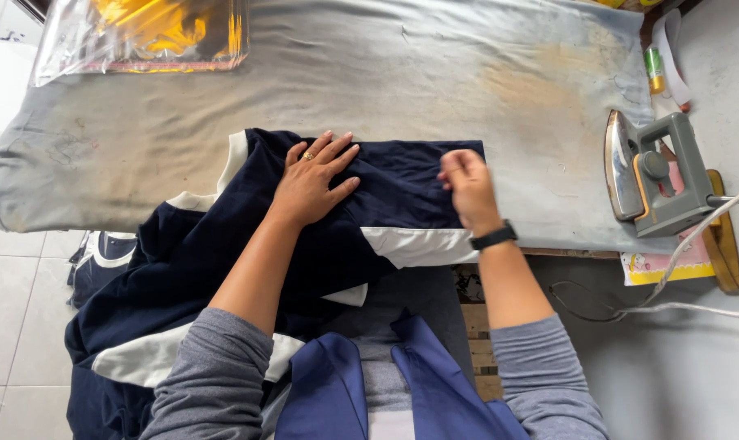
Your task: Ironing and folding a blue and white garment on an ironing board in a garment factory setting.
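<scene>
A person leans over a padded ironing table [483, 73], its grey cover stained and scorched brown toward the far right, and works on a navy garment [402, 175] with white panels. The garment lies across the table's near edge, its upper part flat on the cover, the rest spilling off the front and down toward the tiled floor on the left.

The left hand [311, 181] lies flat on the navy cloth, fingers spread and palm down, gripping nothing (a ring shows on one finger). The right hand [467, 183] sits just beside the garment's upper right corner, fingers curled in and pinched together at the cloth's edge; whether cloth is actually caught between them cannot be told from this angle. A black wristband [494, 236] circles that wrist. Both arms wear grey sleeves, and a blue vest hangs open at the bottom of the view.

To the right, well apart from the hands, a grey iron [658, 175] stands on its heel on a yellow-edged rest, its white cord [695, 236] trailing off the table. At the far left corner lies a clear plastic bag [141, 33] with something yellow inside. A small green and gold tube [654, 69] rests near the far right corner.
</scene>
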